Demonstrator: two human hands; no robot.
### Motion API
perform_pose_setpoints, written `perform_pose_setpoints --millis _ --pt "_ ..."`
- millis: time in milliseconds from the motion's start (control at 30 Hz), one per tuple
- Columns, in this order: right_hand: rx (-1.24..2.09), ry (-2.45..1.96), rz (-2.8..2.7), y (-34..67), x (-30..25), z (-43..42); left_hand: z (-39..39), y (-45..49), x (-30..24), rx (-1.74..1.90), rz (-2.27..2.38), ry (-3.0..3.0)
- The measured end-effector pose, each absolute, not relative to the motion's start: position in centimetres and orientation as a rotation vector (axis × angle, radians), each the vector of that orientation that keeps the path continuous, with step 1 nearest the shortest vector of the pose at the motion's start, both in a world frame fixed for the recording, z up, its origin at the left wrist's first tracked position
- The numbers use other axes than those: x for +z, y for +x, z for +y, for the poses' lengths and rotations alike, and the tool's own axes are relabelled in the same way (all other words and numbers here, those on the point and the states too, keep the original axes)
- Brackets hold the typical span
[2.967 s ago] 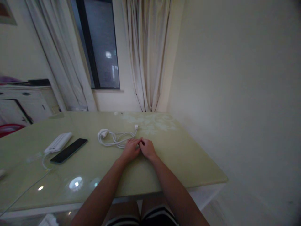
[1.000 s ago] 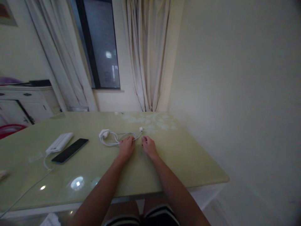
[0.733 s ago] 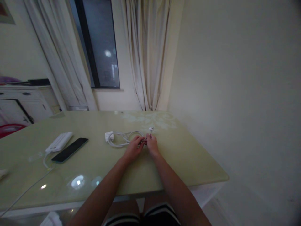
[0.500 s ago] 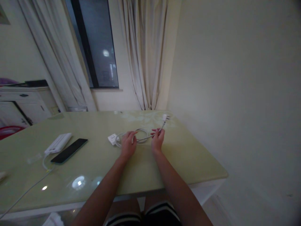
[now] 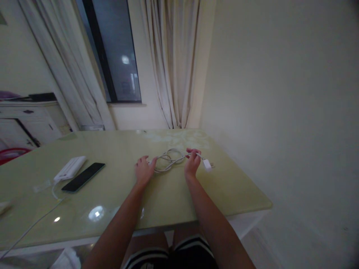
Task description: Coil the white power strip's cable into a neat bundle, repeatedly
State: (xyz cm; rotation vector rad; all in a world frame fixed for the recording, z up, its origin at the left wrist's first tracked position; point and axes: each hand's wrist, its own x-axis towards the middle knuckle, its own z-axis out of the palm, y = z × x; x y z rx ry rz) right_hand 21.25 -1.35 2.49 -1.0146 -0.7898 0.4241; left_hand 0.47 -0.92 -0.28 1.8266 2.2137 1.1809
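Observation:
A white cable [image 5: 168, 161] lies looped on the pale green glass-topped table [image 5: 117, 201]. My right hand [image 5: 192, 164] is closed on the cable near its white plug [image 5: 207, 164], which hangs just right of my fingers. My left hand [image 5: 144, 170] rests at the other end of the loops, fingers curled over the cable's end; the small white block seen there earlier is hidden under it.
A black phone [image 5: 83, 176] and a white power bank [image 5: 70, 169] with its own thin cord lie at the left of the table. A wall runs close along the right. Curtains and a dark window stand behind, a white cabinet [image 5: 30, 119] at far left.
The cable bundle has been drawn to the right and its loops loosened. My right hand moved right and forward with the plug end; my left hand followed and now covers the cable's other end.

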Motion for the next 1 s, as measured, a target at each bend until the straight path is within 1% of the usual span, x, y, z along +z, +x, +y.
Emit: perform_pose_setpoints --millis 100,333,533,867,1000 --pt "0.421 -1.037 -0.828 21.1 2.5 -1.6 -0.9 0.5 -0.2 1.206 2.099 1.900" --pt "0.433 -1.106 -0.909 20.8 1.8 -1.2 -0.9 0.5 0.2 1.464 1.833 1.815" --pt "0.438 -1.207 -1.023 20.2 1.5 -1.2 -0.9 0.5 0.1 1.544 1.754 1.775" --pt "0.231 -1.329 -1.192 20.2 1.2 -1.5 -0.7 0.2 0.0 1.566 1.734 1.829" --pt "0.263 -1.315 -1.189 20.2 1.4 -1.8 -0.7 0.7 -0.5 1.436 1.744 2.034"
